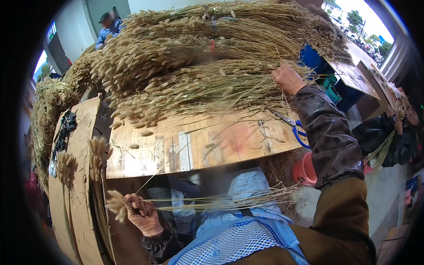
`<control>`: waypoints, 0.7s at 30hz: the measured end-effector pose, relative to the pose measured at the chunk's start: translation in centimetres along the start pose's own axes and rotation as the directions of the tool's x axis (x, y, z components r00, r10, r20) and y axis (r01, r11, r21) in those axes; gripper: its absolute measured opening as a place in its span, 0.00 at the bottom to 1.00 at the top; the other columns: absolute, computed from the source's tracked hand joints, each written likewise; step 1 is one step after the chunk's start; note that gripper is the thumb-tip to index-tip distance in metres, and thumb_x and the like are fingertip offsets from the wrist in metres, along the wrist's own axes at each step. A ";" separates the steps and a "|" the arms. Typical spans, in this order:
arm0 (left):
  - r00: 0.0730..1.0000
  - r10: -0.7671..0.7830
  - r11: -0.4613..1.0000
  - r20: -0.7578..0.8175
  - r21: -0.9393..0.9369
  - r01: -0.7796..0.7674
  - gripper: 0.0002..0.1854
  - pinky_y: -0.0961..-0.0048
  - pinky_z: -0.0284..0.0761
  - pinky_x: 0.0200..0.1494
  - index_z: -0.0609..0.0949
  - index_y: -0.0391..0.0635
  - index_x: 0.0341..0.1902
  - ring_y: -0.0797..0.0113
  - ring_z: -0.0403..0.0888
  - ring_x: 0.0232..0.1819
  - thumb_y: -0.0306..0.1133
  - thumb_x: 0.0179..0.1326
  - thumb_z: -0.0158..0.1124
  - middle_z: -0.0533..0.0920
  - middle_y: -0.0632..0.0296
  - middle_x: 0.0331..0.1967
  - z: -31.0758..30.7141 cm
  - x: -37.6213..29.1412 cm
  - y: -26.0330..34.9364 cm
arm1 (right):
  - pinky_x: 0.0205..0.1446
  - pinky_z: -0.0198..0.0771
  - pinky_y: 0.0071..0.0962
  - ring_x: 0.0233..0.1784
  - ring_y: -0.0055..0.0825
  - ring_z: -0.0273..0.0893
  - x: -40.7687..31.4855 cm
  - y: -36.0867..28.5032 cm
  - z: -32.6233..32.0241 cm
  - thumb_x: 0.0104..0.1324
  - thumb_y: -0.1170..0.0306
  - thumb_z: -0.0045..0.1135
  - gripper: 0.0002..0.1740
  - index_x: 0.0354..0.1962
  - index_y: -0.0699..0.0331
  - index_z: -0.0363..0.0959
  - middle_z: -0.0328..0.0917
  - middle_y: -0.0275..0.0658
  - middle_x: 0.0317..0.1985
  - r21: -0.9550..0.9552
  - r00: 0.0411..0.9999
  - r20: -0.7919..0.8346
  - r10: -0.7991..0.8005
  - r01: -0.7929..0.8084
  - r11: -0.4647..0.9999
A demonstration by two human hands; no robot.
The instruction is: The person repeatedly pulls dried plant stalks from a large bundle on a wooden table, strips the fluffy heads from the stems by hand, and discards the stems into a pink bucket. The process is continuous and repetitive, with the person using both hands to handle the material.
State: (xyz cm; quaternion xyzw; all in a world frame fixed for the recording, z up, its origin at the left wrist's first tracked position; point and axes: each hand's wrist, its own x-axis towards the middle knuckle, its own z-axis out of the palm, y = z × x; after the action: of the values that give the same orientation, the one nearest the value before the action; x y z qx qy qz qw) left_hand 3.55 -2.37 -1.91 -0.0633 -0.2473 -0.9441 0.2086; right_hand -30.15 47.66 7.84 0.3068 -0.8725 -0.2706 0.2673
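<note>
My left hand [140, 212], in a patterned glove, grips a small bunch of dried bunny-tail grass just below its fluffy heads [116, 205]. The bunch's thin stems [225, 202] stretch to the right across my lap, above a blue checked apron [232, 238]. My bare right hand [287, 79] reaches out to the stem side of a large heap of the same grass [198, 82]. Its fingers are bent among the stems, and their tips are hidden, so I cannot tell what they hold. Blue-handled scissors [291, 124] lie on the wooden board [212, 142] below my right forearm.
Tied bundles [251, 20] are stacked at the back. Small grass bunches [65, 165] lie on cardboard [78, 198] at left. A pink bucket [304, 169] stands below the board's right end. One person [111, 28] is far left; another person's hands [397, 121] hold grass at right.
</note>
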 end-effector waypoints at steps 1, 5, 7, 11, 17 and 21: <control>1.000 0.022 1.000 -0.016 -0.010 -0.023 0.13 0.81 0.49 0.11 0.73 0.43 0.40 0.82 0.52 0.10 0.38 0.74 0.44 0.69 0.68 0.23 0.0 0.0 0.0 | 0.44 0.66 0.34 0.40 0.35 0.75 -0.4 0.2 0.2 0.54 0.71 0.54 0.06 0.29 0.64 0.71 0.76 0.42 0.29 -0.011 0.999 0.026 0.029 -0.029 1.000; 0.991 -0.013 1.000 -0.135 -0.026 0.010 0.12 0.81 0.49 0.11 0.73 0.43 0.39 0.82 0.52 0.09 0.37 0.74 0.45 0.69 0.68 0.22 0.1 -0.1 -0.2 | 0.42 0.67 0.36 0.32 0.34 0.76 -1.0 0.6 0.1 0.52 0.72 0.55 0.05 0.20 0.57 0.77 0.75 0.35 0.21 -0.227 0.997 -0.032 0.073 -0.079 0.971; 0.995 0.005 0.999 -0.095 -0.037 -0.009 0.12 0.82 0.50 0.12 0.74 0.42 0.40 0.82 0.52 0.09 0.36 0.74 0.46 0.70 0.68 0.21 0.1 0.0 -0.2 | 0.38 0.69 0.37 0.31 0.33 0.79 -1.3 0.9 0.2 0.52 0.72 0.56 0.06 0.18 0.56 0.77 0.77 0.34 0.21 -0.142 0.977 0.099 0.189 -0.174 0.974; 0.996 0.015 1.000 -0.086 -0.016 -0.016 0.10 0.81 0.48 0.11 0.72 0.44 0.39 0.82 0.52 0.09 0.35 0.73 0.45 0.69 0.68 0.22 -0.2 -0.2 0.7 | 0.33 0.72 0.39 0.34 0.39 0.80 -2.4 1.8 0.9 0.52 0.73 0.57 0.04 0.21 0.59 0.78 0.80 0.41 0.25 -0.036 0.950 0.125 0.287 -0.285 0.958; 0.980 0.041 0.999 -0.194 -0.001 -0.042 0.09 0.80 0.48 0.11 0.72 0.45 0.38 0.81 0.50 0.10 0.35 0.73 0.45 0.68 0.68 0.22 -1.5 -0.2 1.6 | 0.40 0.72 0.46 0.36 0.50 0.79 -3.4 3.6 1.2 0.54 0.76 0.50 0.07 0.28 0.68 0.76 0.79 0.51 0.28 0.219 0.923 0.168 0.345 -0.376 0.900; 0.998 0.025 0.999 -0.059 0.023 -0.023 0.11 0.80 0.52 0.12 0.74 0.44 0.42 0.81 0.53 0.09 0.38 0.74 0.46 0.71 0.67 0.22 -2.2 0.2 1.8 | 0.42 0.69 0.48 0.37 0.55 0.76 -3.7 4.3 0.3 0.55 0.77 0.48 0.08 0.33 0.72 0.71 0.76 0.56 0.29 0.348 0.961 0.001 0.278 -0.261 0.900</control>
State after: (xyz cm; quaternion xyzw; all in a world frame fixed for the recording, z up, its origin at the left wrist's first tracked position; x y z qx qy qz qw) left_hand 4.13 -4.91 -2.96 -0.0359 -0.2508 -0.9402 0.2278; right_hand -29.52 53.13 9.27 0.2318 -0.9335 -0.0664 0.2653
